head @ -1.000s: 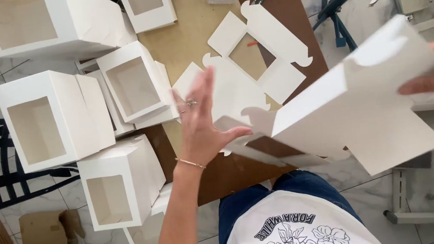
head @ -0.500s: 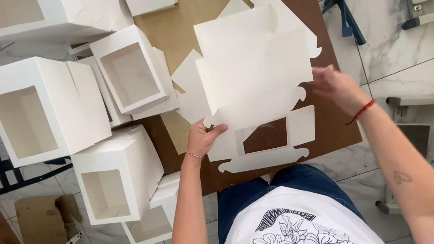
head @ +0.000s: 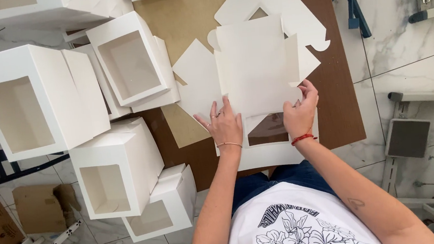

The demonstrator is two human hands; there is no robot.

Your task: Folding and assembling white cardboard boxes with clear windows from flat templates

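Now | flat white box blank (head: 256,66) | under left hand (head: 225,126), right hand (head: 300,112)

Our white flat carton blank (head: 256,66) on brown table (head: 338,101), red bracelet (head: 302,139), white black-flowered shirt (head: 299,224), white-grey marbled floor (head: 409,42).
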